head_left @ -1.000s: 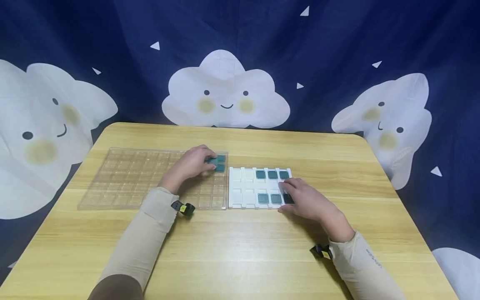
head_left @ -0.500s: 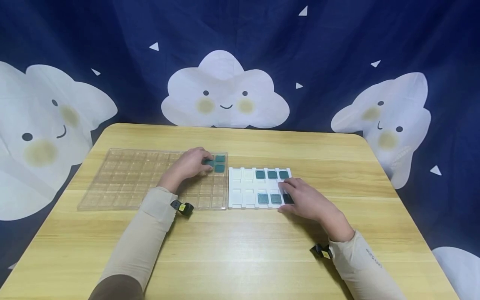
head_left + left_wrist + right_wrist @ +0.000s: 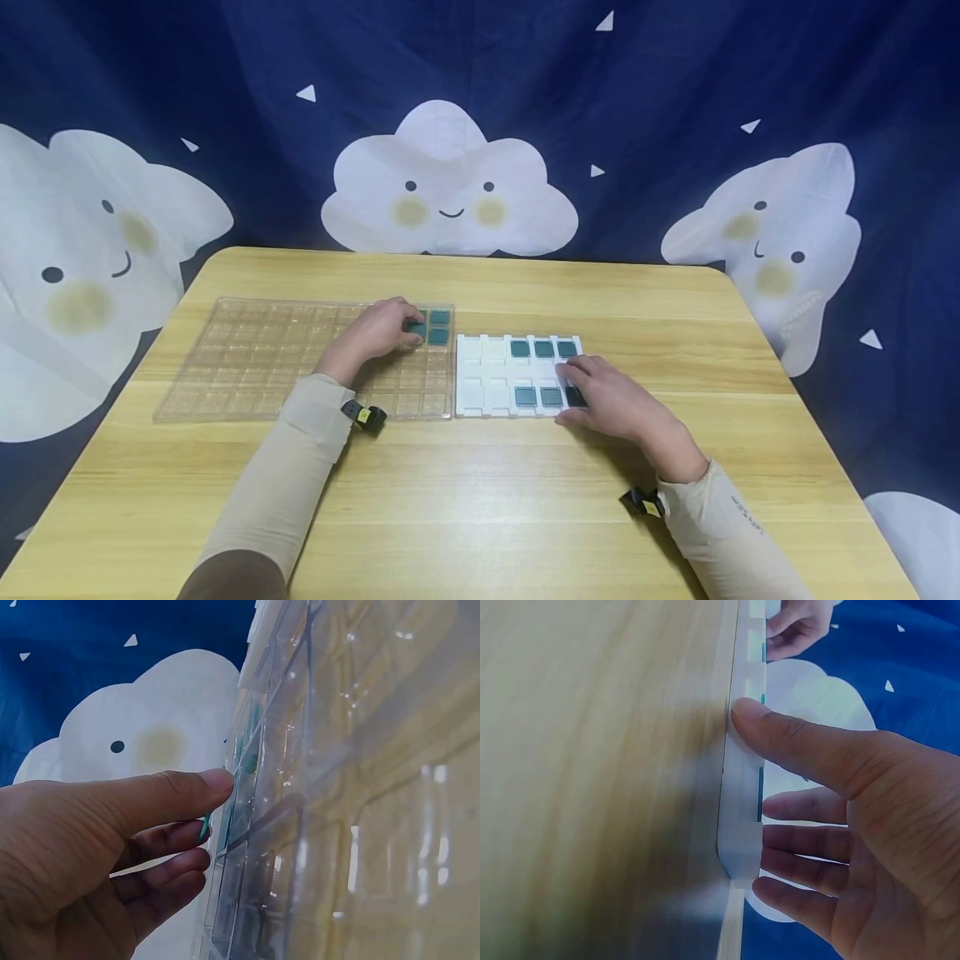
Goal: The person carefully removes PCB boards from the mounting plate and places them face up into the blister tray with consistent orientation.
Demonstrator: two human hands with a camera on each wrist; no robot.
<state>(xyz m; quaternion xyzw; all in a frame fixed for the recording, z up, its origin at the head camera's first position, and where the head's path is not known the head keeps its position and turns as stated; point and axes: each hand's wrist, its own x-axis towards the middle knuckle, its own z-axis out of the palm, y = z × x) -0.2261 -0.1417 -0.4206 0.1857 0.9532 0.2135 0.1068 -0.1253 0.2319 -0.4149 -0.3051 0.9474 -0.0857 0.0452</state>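
Observation:
In the head view my left hand (image 3: pixel 381 327) is over the far right part of a clear plastic tray (image 3: pixel 255 358) divided into small square cells. Its thumb and fingers pinch a small green square circuit board (image 3: pixel 205 826), seen edge-on in the left wrist view, at the rim of a cell. Two similar boards (image 3: pixel 439 337) lie in the end column beside it. My right hand (image 3: pixel 618 398) rests on the right end of a white tray (image 3: pixel 472 379), thumb against its near side wall and fingers extended over the top. It partly covers a dark green board (image 3: pixel 576 397).
In the white tray several green boards (image 3: pixel 544 350) lie in two rows, and its left pockets are bare. Both trays stand side by side on a wooden table (image 3: pixel 465 500). A blue cloud-patterned curtain (image 3: pixel 630 108) hangs behind the table.
My left hand has moved slightly left and down with the green circuit board, from near the end column to the cell beside it. The right hand stays on the white tray.

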